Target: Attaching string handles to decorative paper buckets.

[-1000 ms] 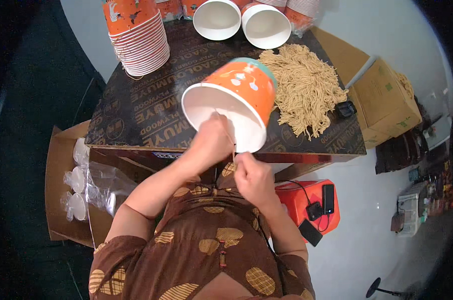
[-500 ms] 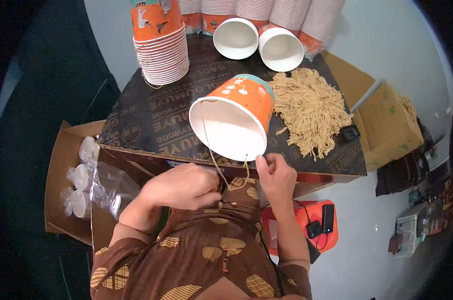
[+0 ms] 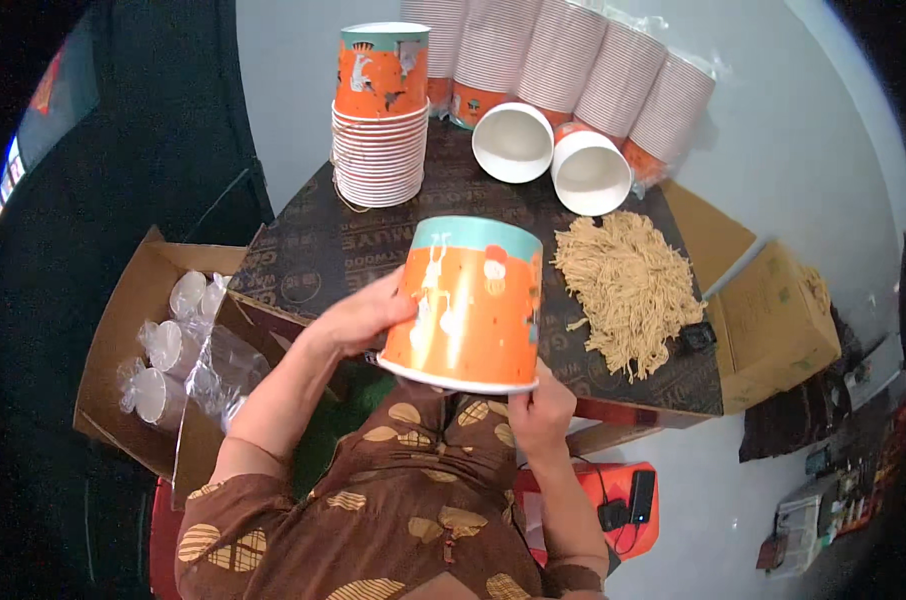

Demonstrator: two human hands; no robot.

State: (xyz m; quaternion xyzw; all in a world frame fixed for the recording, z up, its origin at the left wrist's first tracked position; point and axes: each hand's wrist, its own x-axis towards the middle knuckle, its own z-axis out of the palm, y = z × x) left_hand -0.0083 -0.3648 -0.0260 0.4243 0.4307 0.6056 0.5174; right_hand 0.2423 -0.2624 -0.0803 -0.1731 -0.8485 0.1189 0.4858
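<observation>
An orange paper bucket (image 3: 468,310) with a teal band and white figures is raised over the near table edge, its white rim turned down towards me. My left hand (image 3: 368,315) grips its left side. At the lower right rim, my right hand (image 3: 540,408) holds the edge, its fingertips partly behind the bucket. The cord seen at the rim before is hidden now. To the right lies a heap of tan cords (image 3: 628,290). A tall upside-down stack of matching buckets (image 3: 381,155) stands at the far left of the table, a loop of cord hanging by it.
Two buckets (image 3: 513,143) lie with mouths facing me on the dark plywood table (image 3: 303,270). Wrapped bucket stacks (image 3: 563,65) line the wall. A carton (image 3: 123,340) of bagged white-ended items is at left, another carton (image 3: 778,325) at right. Below it, a red stool (image 3: 628,500) carries black devices.
The bucket has tipped so its outside faces me and its mouth points down. My left hand has moved from the cord to the bucket's side; my right hand has moved onto its rim.
</observation>
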